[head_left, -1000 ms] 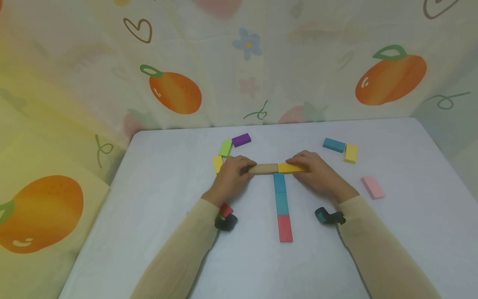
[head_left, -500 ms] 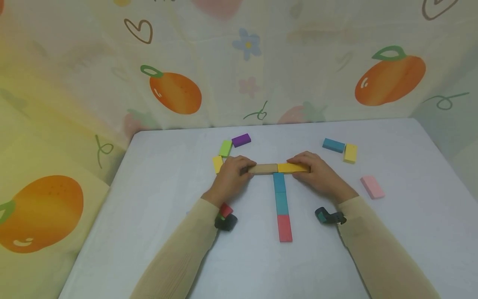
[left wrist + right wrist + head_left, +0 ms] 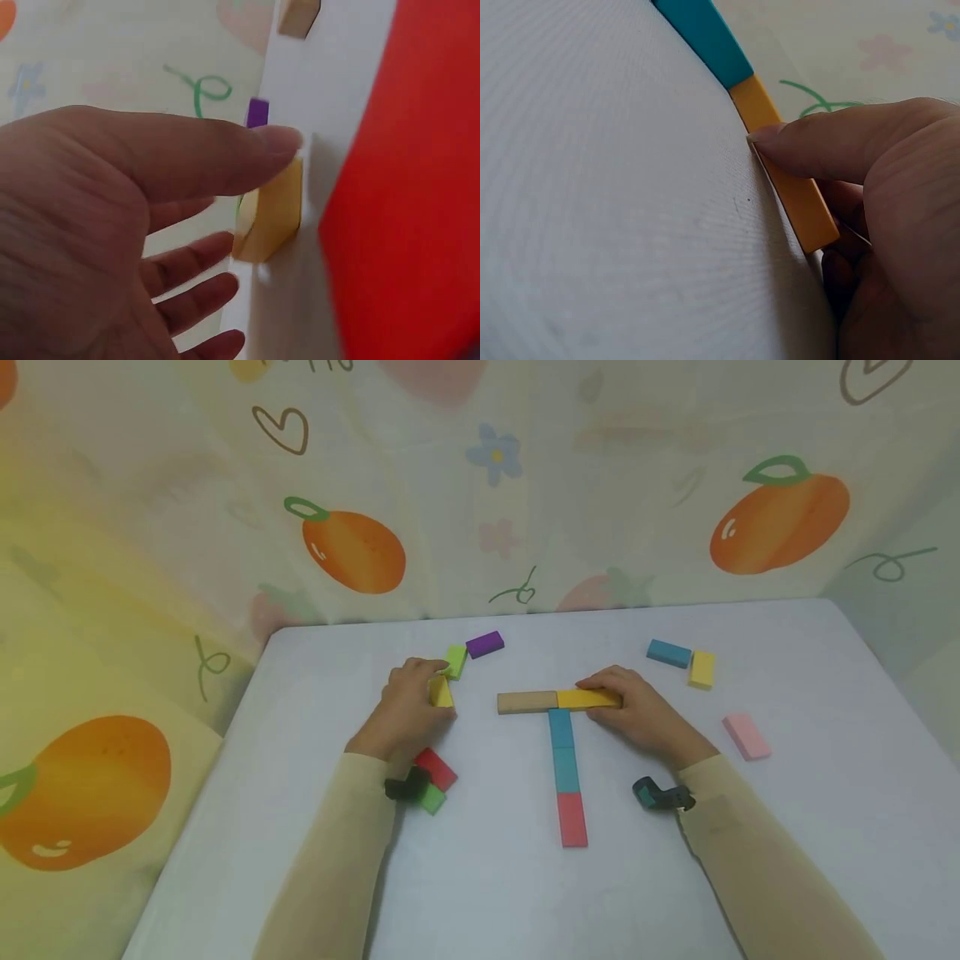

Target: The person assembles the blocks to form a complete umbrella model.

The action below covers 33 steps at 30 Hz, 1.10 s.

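Note:
In the head view, a wooden block (image 3: 527,702) and an orange-yellow block (image 3: 577,698) lie end to end in a row. Below their joint runs a column: a blue block (image 3: 561,728), a teal block (image 3: 566,770) and a red block (image 3: 572,819). My right hand (image 3: 637,710) pinches the orange-yellow block, with the thumb (image 3: 810,142) along its side in the right wrist view. Further left, my left hand (image 3: 408,706) reaches around a yellow block (image 3: 441,692). The left wrist view has its thumb (image 3: 225,154) overlapping that yellow block (image 3: 274,214), other fingers loosely spread.
Beside the left hand lie a lime block (image 3: 456,662) and a purple block (image 3: 485,644). Another red block (image 3: 437,768) and a green block (image 3: 431,799) sit near the left wrist. At right are a dark blue block (image 3: 669,653), a pale yellow block (image 3: 702,669) and a pink block (image 3: 746,736).
My left hand has let go of the wooden block and moved left to the yellow block, uncovering the red and green blocks. The right hand stays on the orange-yellow block.

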Tool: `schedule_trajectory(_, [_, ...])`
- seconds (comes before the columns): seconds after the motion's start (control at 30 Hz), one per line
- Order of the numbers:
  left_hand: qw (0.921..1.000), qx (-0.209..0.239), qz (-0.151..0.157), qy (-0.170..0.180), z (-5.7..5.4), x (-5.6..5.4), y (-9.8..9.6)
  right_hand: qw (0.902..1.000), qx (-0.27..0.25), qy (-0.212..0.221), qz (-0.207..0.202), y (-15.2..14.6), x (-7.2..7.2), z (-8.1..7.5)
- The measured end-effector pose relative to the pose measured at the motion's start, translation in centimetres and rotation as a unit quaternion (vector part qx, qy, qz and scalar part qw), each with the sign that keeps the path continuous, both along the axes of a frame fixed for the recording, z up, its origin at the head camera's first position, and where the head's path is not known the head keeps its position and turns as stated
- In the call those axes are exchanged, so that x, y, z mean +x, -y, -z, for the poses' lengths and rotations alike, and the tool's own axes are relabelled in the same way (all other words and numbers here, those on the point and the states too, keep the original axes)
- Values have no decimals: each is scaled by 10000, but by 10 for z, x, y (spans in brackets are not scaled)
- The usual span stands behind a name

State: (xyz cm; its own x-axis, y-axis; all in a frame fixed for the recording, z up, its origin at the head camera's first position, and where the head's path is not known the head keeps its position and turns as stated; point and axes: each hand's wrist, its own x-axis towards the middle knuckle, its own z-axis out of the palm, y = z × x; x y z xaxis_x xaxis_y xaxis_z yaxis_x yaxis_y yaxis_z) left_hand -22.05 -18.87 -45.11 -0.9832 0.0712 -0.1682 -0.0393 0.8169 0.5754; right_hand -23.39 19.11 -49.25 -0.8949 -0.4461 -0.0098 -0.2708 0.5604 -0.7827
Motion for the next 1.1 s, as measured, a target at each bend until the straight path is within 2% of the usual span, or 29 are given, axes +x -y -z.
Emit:
schedule_trajectory(0.07, [10000,-31,19,36,0,-1,8,10000,6,-10,6,-1,0,1])
schedule_trajectory(0.17, [9998,165,64,64,0,-3,15,10000,0,15,29,-2,1,1])
schedule_trajectory(0.27, [9995,276,148,87,-1,-4,18,10000,1,55,48,-2,2,0])
schedule_trajectory(0.37, [9995,181,274,44,-1,-5,17,10000,7,70,59,-2,2,-1])
schedule_trajectory(0.6, [9992,-51,383,-67,-1,-3,4,10000,-12,62,46,-3,2,-2])
schedule_trajectory(0.83, [9980,409,333,-351,11,-3,-14,10000,-15,37,-9,-1,1,-1])
schedule_trajectory(1.1, [9932,614,594,-796,18,-7,-25,10000,-2,8,7,0,1,-1])
